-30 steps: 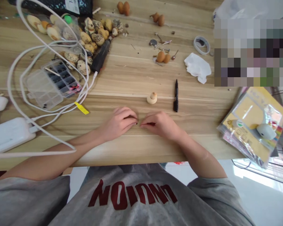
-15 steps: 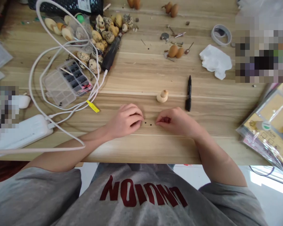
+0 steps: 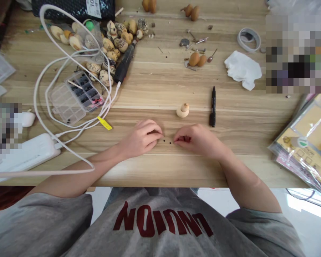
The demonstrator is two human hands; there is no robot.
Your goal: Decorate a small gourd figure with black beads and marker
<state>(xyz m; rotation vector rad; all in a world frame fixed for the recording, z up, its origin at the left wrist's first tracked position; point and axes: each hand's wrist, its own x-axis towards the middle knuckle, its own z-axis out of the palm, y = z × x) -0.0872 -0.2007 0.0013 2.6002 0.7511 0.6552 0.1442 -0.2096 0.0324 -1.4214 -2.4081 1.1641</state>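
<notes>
On the wood table, two tiny black beads (image 3: pixel 164 140) lie between my hands. My left hand (image 3: pixel 143 139) rests with its fingers bent and a little apart, fingertips just left of the beads, and nothing shows in them. Thumb and forefinger of my right hand (image 3: pixel 198 141) are pinched together close to the right-hand bead. Whatever that pinch may hold is hidden. A small pale gourd (image 3: pixel 182 111) sits just beyond my right hand, with a black marker pen (image 3: pixel 213 107) to its right.
Left of my hands are a looped white cable (image 3: pixel 46 96), a white power bank (image 3: pixel 29 157) and an open compartment box (image 3: pixel 82 91). A black rotary tool (image 3: pixel 124 64) lies beside several speckled gourds (image 3: pixel 120 44). Farther right are tape (image 3: pixel 248 40), tissue (image 3: pixel 243 69) and plastic-wrapped packets (image 3: pixel 305 135).
My right hand has shifted slightly left, so its pinched fingertips are nearer the beads. My left hand and the beads stay about where they were. The view has tilted a little.
</notes>
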